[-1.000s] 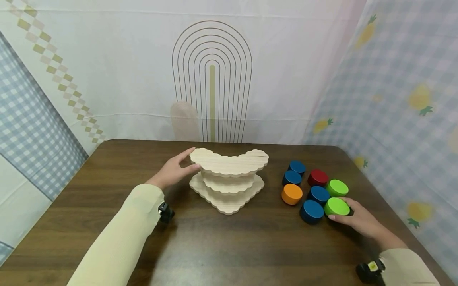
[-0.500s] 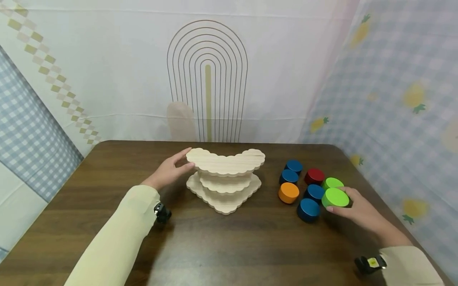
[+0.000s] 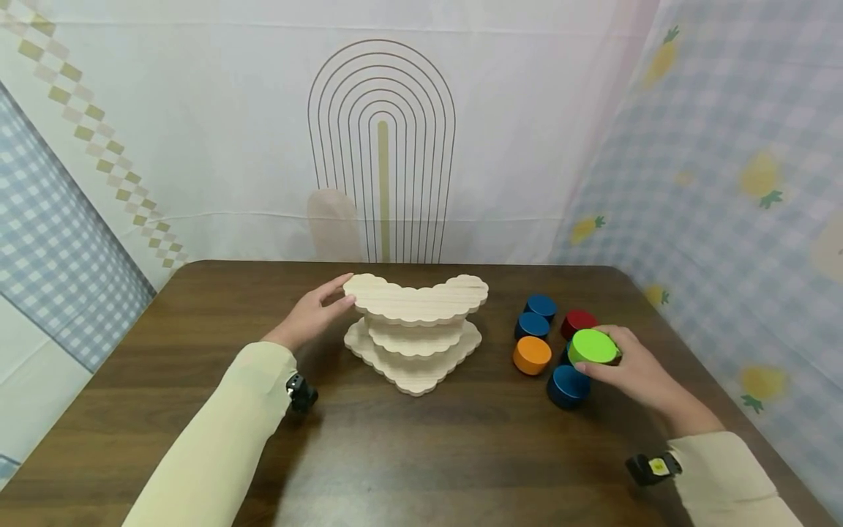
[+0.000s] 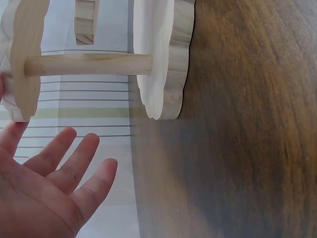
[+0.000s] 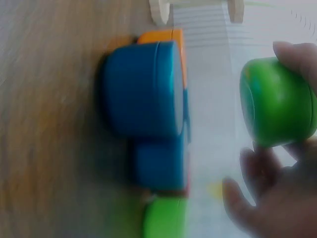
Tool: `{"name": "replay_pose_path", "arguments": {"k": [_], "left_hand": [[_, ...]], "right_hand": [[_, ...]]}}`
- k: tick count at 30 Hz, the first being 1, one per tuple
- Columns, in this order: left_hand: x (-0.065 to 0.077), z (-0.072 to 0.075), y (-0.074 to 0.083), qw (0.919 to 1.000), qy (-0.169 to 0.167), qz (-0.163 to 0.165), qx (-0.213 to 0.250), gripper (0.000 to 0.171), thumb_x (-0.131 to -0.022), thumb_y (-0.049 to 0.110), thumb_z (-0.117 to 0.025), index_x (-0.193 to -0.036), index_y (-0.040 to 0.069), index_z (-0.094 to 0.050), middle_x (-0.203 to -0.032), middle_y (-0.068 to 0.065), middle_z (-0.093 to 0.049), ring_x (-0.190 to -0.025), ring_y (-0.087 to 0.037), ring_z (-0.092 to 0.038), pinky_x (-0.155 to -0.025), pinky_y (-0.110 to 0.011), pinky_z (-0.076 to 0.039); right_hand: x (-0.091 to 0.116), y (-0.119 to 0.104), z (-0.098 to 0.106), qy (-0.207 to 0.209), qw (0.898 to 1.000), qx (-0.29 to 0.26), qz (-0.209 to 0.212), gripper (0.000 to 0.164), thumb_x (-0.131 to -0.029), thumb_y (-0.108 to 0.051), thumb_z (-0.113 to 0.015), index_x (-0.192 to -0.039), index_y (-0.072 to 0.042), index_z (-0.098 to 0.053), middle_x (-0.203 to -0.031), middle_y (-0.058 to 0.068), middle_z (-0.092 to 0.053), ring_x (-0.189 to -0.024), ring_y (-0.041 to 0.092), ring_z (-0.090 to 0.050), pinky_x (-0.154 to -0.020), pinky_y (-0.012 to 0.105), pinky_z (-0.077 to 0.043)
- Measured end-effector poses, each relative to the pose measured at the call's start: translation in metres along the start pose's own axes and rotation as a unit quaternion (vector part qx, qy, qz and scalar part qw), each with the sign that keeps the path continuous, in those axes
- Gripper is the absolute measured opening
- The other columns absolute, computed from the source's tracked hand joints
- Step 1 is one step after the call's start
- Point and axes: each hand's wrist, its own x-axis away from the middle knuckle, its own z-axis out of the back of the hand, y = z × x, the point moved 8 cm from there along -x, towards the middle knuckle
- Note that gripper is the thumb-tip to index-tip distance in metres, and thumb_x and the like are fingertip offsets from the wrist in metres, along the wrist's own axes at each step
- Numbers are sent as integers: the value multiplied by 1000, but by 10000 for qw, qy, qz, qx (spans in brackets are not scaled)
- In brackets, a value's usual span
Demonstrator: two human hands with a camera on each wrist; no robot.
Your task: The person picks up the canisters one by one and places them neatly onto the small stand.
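A pale wooden tiered stand [image 3: 415, 300] with scalloped edges rests on the table. My left hand [image 3: 309, 316] holds the left end of its top tier between thumb and index finger; in the left wrist view the other fingers [image 4: 74, 168] spread loosely below. My right hand [image 3: 642, 373] grips a green round lidded tin [image 3: 593, 346] by its sides. In the right wrist view this green tin [image 5: 277, 101] is raised clear of the table, beside a blue tin [image 5: 141, 89]. The held tin partly covers another blue tin in the head view.
Near the right hand stand an orange tin [image 3: 531, 355], a red tin [image 3: 578, 322] and several blue tins [image 3: 569, 386]. Another green tin [image 5: 166, 218] shows in the right wrist view. Patterned cloth [image 3: 527, 132] hangs behind the brown wooden table [image 3: 421, 454].
My right hand has lifted the green tin off the table and carried it left, over the blue tins. My left hand stays at the stand's top tier.
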Motion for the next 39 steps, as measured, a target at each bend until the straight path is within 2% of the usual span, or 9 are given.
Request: {"name": "replay_pose_path", "arguments": {"k": [4,11,16,24,34,39], "left_hand": [[0,-1,-1,9999,41,77,144,58,-100,28,-53,-150,6,-33,-142,-26,-45,-132,-40,-41,-107,-54,-33],[-1,-2,-3,9989,92,99,442,56,-100,26,-53,-149,6,-34,-139,-27,-47,-131,-40,-42,-107,-54,-32],[-2,-4,-5,9981,103,119,591,56,-100,26,-53,-150,8,-34,-139,-26,-48,-131,-39,-43,-107,-54,-33],[0,-5,-4,9982,165,169,547,56,-101,27,-51,-151,9,-33,-140,-25,-47,-131,-38,-43,-107,-53,-33],[1,-6,-3,9980,176,223,560,55,-102,26,-49,-151,8,-31,-139,-26,-47,-130,-38,-42,-108,-54,-32],[1,-6,-3,9972,217,270,665,56,-102,25,-49,-152,8,-29,-143,-26,-43,-132,-39,-40,-108,-54,-32]], "right_hand": [[-7,-17,-2,50,9996,-35,275,64,-88,-33,-71,-132,4,-43,-126,25,-42,-101,34,-47,-78,44,-43],[-22,-41,-7,-27,9986,-255,464,63,-89,-34,-69,-134,1,-41,-126,22,-43,-101,31,-47,-78,41,-43],[-34,-59,-12,-116,9973,-344,638,65,-89,-35,-70,-136,0,-41,-130,20,-41,-103,31,-48,-82,44,-43],[-52,-90,-23,-96,9957,-469,793,65,-85,-37,-73,-133,-3,-45,-131,18,-38,-107,32,-45,-85,47,-41],[-71,-128,-37,-52,9920,-719,1032,64,-83,-30,-77,-131,-1,-47,-129,19,-39,-109,32,-42,-89,52,-40],[-81,-143,-44,-64,9920,-690,1052,66,-81,-32,-78,-132,-1,-48,-125,19,-41,-107,31,-42,-88,49,-40]]}}
